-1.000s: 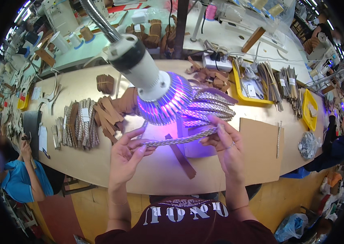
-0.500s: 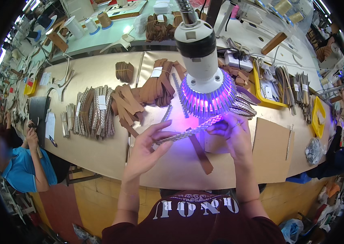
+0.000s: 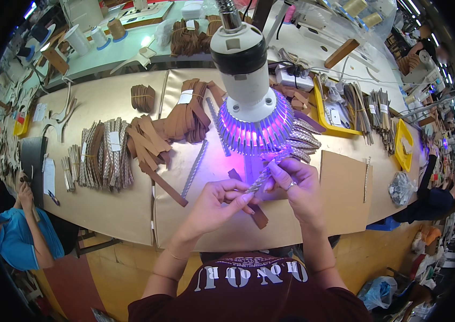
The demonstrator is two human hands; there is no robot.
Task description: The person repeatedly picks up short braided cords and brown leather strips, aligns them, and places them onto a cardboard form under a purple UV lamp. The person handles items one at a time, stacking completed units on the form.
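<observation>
Under the glowing purple lamp (image 3: 254, 121) I hold a braided grey strap (image 3: 260, 180), slanting up to the right. The lower end sits between the thumb and fingers of my left hand (image 3: 221, 204). My right hand (image 3: 298, 188), with a ring on one finger, pinches it higher up, close below the lamp. Part of the strap is hidden behind my right fingers. A brown flat strip (image 3: 258, 216) lies on the table beneath my hands. Left of the lamp rest two thin braided strips, one (image 3: 194, 169) nearer my left hand.
Brown strips (image 3: 187, 121) and bundled braided straps (image 3: 106, 155) lie to the left. A yellow tray (image 3: 321, 110) and a cardboard sheet (image 3: 345, 193) are on the right. The lamp hangs low over the table. A co-worker in a blue shirt (image 3: 31, 236) sits far left.
My hands have come closer together on the braided strap, the left sliding toward the right. The strap now tilts more steeply. The whole view has shifted, so the table things appear further left.
</observation>
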